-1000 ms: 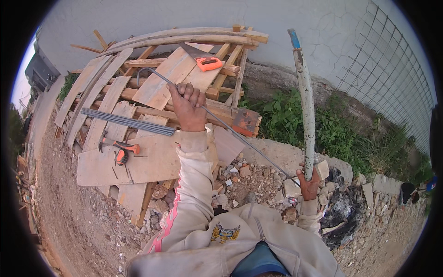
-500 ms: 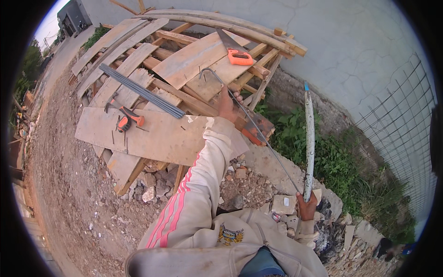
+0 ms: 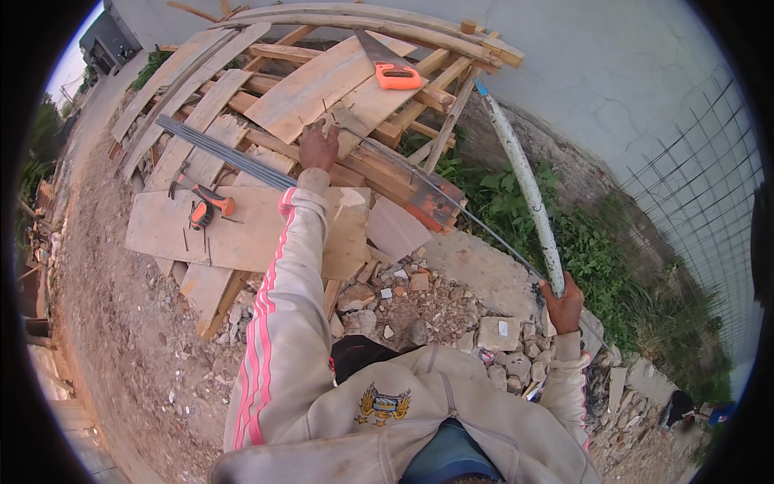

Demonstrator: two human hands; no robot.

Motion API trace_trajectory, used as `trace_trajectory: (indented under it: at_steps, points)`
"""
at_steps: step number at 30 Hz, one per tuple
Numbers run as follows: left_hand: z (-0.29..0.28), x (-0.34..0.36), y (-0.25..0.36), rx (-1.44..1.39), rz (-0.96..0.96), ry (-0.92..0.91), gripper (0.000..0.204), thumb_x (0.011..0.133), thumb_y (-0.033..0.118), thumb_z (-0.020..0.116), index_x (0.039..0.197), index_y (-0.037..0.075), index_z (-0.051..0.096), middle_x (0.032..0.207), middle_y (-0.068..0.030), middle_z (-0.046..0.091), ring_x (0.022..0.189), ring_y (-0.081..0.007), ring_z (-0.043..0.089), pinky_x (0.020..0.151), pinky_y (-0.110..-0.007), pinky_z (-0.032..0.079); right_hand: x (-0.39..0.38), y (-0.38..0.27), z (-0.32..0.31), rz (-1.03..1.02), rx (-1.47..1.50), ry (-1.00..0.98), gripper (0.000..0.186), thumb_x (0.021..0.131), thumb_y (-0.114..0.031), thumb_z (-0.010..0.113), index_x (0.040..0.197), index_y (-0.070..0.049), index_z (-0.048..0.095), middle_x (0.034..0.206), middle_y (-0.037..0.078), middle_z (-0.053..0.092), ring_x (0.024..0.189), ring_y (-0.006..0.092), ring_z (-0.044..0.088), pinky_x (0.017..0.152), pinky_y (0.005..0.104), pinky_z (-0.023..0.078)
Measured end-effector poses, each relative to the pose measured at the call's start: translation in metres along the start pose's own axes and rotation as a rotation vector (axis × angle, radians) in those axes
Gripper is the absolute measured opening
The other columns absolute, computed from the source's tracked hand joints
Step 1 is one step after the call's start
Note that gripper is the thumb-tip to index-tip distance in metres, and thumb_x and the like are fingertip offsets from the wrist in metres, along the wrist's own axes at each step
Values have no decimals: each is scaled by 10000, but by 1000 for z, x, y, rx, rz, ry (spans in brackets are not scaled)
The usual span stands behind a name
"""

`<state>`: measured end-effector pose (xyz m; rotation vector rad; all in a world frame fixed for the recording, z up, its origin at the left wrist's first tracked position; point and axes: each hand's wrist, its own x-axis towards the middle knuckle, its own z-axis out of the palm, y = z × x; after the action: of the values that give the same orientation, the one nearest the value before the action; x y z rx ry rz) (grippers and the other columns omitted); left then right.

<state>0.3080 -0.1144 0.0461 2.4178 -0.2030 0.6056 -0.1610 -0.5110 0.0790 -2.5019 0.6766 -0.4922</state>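
A thin steel rod [image 3: 500,239] runs slantwise from the plywood by the wood stack down past my right hand. My left hand [image 3: 319,147] is closed at the rod's bent upper end, beside nails standing up from the board; its fingertips are partly hidden. My right hand [image 3: 563,303] grips the lower end of a speckled white pipe [image 3: 520,173] with a blue tip, which leans up and to the left. The rod passes under the pipe's lower end and comes out beyond my right hand; whether those fingers also hold it is unclear.
A handsaw [image 3: 397,77] with an orange handle lies on the upper plywood. Several grey rods [image 3: 226,151], a hammer [image 3: 201,191] and a tape measure [image 3: 201,214] rest on boards at left. Rubble [image 3: 500,339] covers the ground; plants [image 3: 584,234] and wire mesh [image 3: 693,185] stand at right.
My left hand has moved left to the rod's bent end, which now lies by the nails. My right hand and the pipe have risen, the pipe tilting left; the rod now extends past that hand.
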Motion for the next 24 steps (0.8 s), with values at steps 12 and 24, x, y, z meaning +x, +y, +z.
trace_trajectory:
  at_steps: [12, 24]
  points:
    - [28, -37, 29, 421, -114, -277, 761, 961, 526, 534, 1532, 39, 411, 1635, -152, 329, 1535, -304, 258, 1223, -586, 201, -23, 28, 44, 58, -8, 47, 473, 819, -348, 825, 1023, 46, 662, 793, 246, 667, 756, 438, 669, 671, 507, 495]
    - [39, -33, 36, 502, -132, -308, 814, 971, 606, 455, 1559, 47, 379, 1664, -118, 288, 1548, -286, 228, 1228, -621, 99, -4, 9, 43, 51, -64, -43, 434, 842, -369, 797, 1001, 9, 655, 746, 243, 646, 722, 477, 628, 657, 550, 462]
